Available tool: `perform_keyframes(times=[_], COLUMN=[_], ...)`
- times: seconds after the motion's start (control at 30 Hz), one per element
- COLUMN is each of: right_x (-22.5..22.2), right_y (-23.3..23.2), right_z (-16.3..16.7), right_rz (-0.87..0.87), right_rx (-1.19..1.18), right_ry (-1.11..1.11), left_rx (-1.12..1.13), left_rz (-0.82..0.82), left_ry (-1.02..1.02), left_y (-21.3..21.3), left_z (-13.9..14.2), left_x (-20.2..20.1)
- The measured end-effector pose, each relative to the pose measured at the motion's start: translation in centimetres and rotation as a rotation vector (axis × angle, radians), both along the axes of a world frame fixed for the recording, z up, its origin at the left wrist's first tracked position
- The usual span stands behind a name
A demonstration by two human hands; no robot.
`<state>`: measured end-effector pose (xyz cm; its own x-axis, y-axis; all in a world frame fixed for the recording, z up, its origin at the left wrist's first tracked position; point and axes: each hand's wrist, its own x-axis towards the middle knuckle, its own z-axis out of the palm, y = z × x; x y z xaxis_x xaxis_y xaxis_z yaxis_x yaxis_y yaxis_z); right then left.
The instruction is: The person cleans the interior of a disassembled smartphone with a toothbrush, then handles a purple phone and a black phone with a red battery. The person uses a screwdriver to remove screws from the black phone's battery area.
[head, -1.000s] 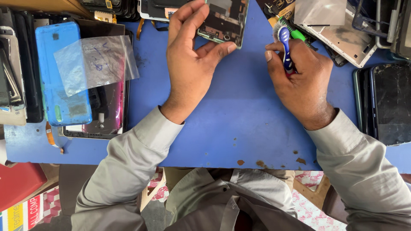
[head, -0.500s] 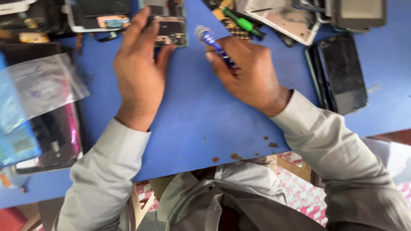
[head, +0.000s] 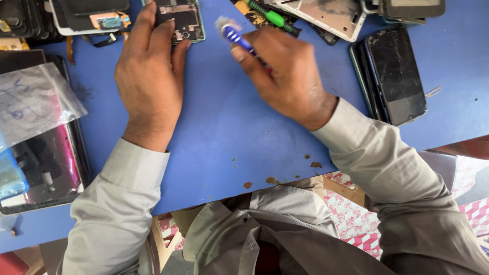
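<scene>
My left hand [head: 150,71] lies flat on the blue table [head: 214,137], its fingertips resting on an opened phone with a bare circuit board [head: 181,20] at the top edge of the view. My right hand [head: 285,71] is closed around a blue precision screwdriver [head: 235,36], whose striped handle and silver cap stick out toward the opened phone. The screwdriver's tip is hidden inside my hand. The two hands are about a hand's width apart.
A dark phone with a cracked back [head: 395,71] lies to the right. A green-handled screwdriver [head: 272,18] and a white phone frame [head: 331,18] sit behind my right hand. At left lie a clear plastic bag [head: 35,99], a pink-rimmed phone [head: 46,168] and more phone parts [head: 86,15].
The view has swung to the right, so the left-hand phones slid toward the frame edge. My right hand with the blue screwdriver has moved in closer to the opened phone.
</scene>
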<state>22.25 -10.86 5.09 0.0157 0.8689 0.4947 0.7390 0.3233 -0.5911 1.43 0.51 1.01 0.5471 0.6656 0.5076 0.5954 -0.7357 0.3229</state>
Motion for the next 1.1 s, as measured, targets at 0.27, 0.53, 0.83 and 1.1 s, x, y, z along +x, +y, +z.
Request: perform_keyframes(times=[0.27, 0.53, 0.83, 1.1], right_x=[1.5, 1.5, 0.5, 1.0], right_y=[0.0, 0.9, 0.9, 0.9], right_z=[1.8, 1.0, 1.0, 0.9], right_rz=[-0.064, -0.113, 0.014, -0.033], right_rx=[0.017, -0.109, -0.055, -0.107], right_ry=[0.014, -0.359, -0.412, -0.461], left_rx=[0.007, 0.042, 0.035, 0.075], left_rz=[0.008, 0.019, 0.008, -0.067], left_ry=[-0.060, 0.002, 0.026, -0.016], left_y=[0.6, 1.0, 0.8, 0.2], left_z=[-0.4, -1.6, -1.1, 0.2], left_x=[-0.1, -0.4, -0.5, -0.6])
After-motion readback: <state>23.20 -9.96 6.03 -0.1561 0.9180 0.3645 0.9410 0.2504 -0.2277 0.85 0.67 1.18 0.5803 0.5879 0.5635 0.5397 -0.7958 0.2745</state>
